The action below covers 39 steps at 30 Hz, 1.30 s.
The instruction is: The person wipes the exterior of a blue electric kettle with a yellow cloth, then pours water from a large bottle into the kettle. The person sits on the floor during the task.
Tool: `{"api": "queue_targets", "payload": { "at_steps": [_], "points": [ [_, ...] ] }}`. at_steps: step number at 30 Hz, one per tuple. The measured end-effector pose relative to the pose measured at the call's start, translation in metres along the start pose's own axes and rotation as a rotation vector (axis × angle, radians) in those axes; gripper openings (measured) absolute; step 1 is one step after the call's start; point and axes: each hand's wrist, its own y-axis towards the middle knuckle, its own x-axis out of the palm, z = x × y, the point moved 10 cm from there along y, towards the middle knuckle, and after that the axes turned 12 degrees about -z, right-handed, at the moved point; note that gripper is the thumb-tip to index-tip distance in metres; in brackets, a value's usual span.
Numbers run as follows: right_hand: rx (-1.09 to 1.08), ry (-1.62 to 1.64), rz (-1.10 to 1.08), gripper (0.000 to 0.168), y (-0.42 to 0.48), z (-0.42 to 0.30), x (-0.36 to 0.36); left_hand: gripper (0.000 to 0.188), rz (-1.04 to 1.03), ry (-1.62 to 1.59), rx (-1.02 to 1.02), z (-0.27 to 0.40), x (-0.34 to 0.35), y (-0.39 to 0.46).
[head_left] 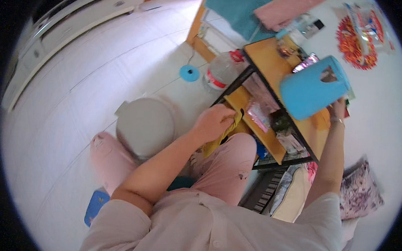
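Observation:
A twisted yellow cloth (232, 128) with dark spots or trim is gripped in my left hand (214, 122), above my right knee and close to the small wooden shelf unit (259, 55). My right hand (338, 108) reaches to the far side of a blue plastic bin (313, 90) on the shelf top. The bin, which has a cut-out near its rim, partly hides those fingers. Something orange (320, 118) lies beside that hand; whether the hand holds it or the bin is hidden.
Left of my legs stands a round grey lidded bin or stool (146, 126). A large clear bottle (221, 72) and a blue disc (189, 73) are on the tiled floor. Bottles (294, 40) crowd the shelf's far end. A patterned cushion (361, 193) lies right.

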Motion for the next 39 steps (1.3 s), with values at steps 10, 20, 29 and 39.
{"api": "queue_targets", "payload": {
  "at_steps": [10,20,29,39],
  "points": [
    [-0.15,-0.086,-0.462,0.028,-0.238,-0.047,0.21,0.037,0.436,-0.511,-0.549,-0.109,-0.013,-0.108],
    [-0.081,0.185,-1.045,0.06,-0.336,0.035,0.468,0.046,0.258,-0.844,-0.649,-0.114,-0.011,-0.182],
    [-0.247,-0.074,-0.877,0.045,-0.253,0.023,0.527,0.051,0.842,0.285,-1.086,-0.185,-0.112,-0.348],
    [-0.719,-0.681,-1.176,0.053,-0.351,0.044,0.602,0.054,0.923,-0.676,-1.057,-0.234,-0.066,-0.344]
  ]
}}
